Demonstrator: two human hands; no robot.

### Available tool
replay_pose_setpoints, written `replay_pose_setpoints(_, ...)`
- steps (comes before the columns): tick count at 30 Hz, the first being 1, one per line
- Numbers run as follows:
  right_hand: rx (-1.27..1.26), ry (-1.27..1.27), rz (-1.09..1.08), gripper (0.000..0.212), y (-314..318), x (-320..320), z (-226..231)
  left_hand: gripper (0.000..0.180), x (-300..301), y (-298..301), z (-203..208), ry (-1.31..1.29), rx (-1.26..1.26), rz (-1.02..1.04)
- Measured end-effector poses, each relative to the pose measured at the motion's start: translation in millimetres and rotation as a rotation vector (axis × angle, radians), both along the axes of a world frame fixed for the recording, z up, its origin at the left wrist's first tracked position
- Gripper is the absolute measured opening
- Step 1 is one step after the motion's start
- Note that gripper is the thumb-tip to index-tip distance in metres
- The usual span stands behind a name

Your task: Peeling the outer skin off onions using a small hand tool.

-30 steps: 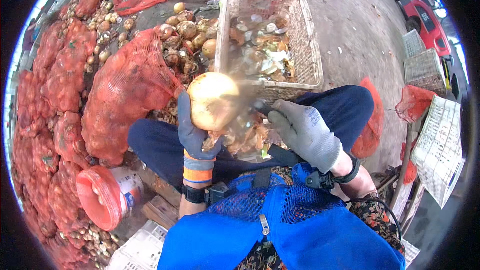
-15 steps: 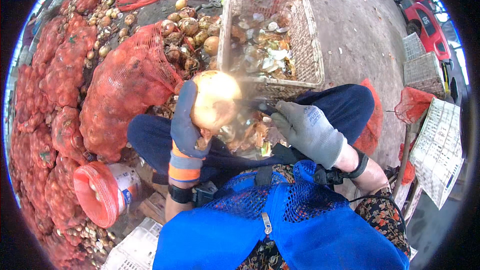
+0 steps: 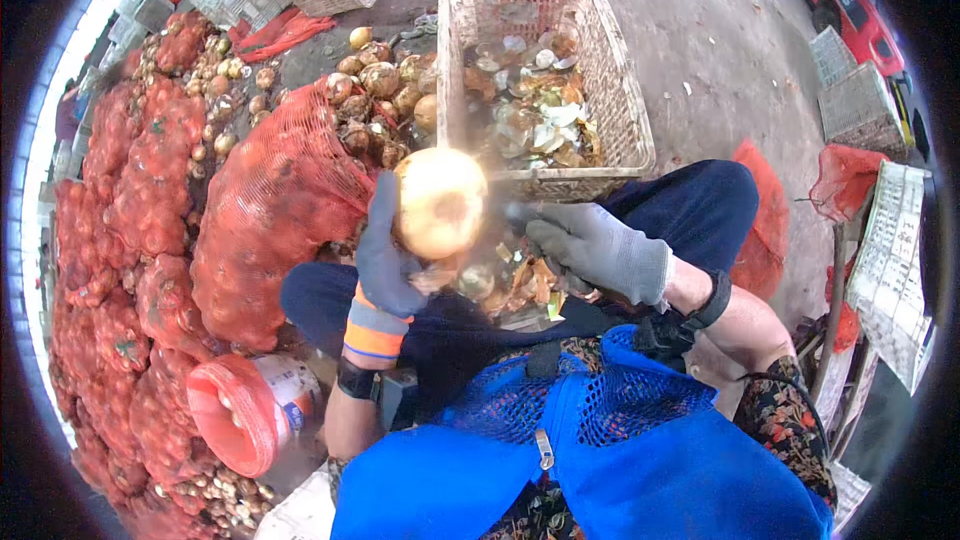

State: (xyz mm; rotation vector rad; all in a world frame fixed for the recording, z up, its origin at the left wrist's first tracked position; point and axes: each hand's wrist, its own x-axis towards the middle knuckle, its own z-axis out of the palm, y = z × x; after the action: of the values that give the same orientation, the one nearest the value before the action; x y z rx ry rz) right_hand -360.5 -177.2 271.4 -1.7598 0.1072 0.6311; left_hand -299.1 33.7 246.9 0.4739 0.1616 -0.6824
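Presently the left hand [image 3: 385,260] grips a peeled onion [image 3: 440,202] raised over the lap; right hand [image 3: 600,250] fingers curl beside it, contents indiscernible. Risk: the slick onion slipping from the glove.

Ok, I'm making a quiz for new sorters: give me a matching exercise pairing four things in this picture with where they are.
Things:
1. peeled onion
2. onion skins
3. mesh sack
4. right hand

Places:
a. inside the wicker basket
b. on the ground at the person's left
c. in the left hand
d. over the lap, beside the onion

Pairs: 1-c, 2-a, 3-b, 4-d
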Motion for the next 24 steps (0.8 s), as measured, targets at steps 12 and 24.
replay_pose_setpoints(12,0.722,0.458,-0.311,0.041,21,-9,16,0.057,1,-40,-63,-0.727,1.184,0.973)
replay_pose_setpoints(24,0.589,0.170,-0.247,0.033,14,-14,5,0.069,11,-33,1,-0.227,0.512,0.154)
